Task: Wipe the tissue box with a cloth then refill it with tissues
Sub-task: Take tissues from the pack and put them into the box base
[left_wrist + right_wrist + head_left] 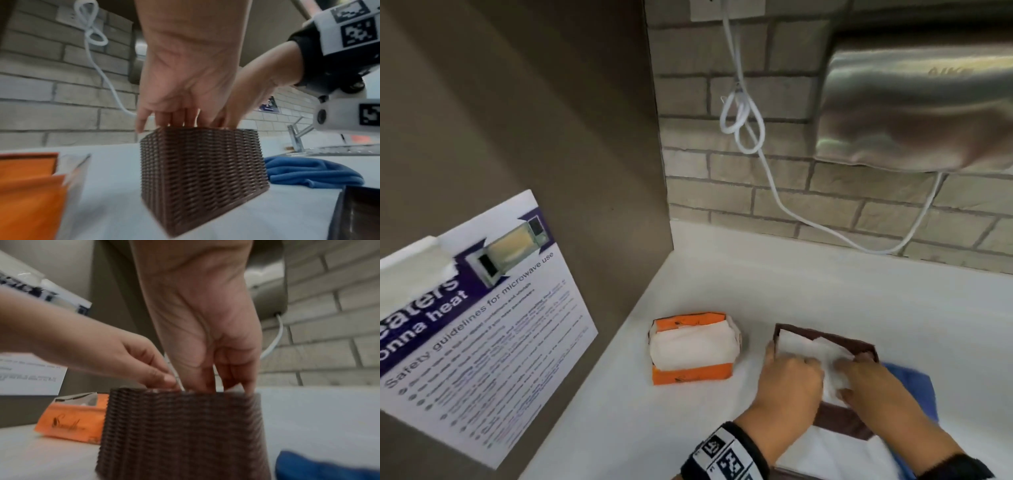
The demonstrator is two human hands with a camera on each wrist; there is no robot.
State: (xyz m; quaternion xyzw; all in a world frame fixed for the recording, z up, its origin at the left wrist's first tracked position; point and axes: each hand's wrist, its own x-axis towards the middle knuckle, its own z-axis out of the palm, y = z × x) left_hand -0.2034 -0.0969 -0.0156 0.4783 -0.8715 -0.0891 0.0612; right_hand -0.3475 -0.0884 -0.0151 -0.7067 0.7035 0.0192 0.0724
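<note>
A brown woven tissue box (835, 337) (197, 170) (180, 426) stands open-topped on the white counter (722, 281), with white tissues (804, 346) sticking out of it. Both hands reach into its top from above. My left hand (791, 377) (185, 91) (123, 356) pinches the edge of a tissue at the rim. My right hand (869, 383) (216, 337) (257, 91) points its straight fingers down into the box and presses on the tissues. An opened orange tissue pack (691, 373) (72, 420) lies to the left. A blue cloth (914, 387) (308, 172) lies just right of the box.
The box's brown lid (839, 423) (359, 211) lies near the front edge. A steel hand dryer (914, 102) and its white cable (767, 164) hang on the brick wall behind. A cabinet side with a poster (482, 325) closes the left. A faucet (296, 136) stands far right.
</note>
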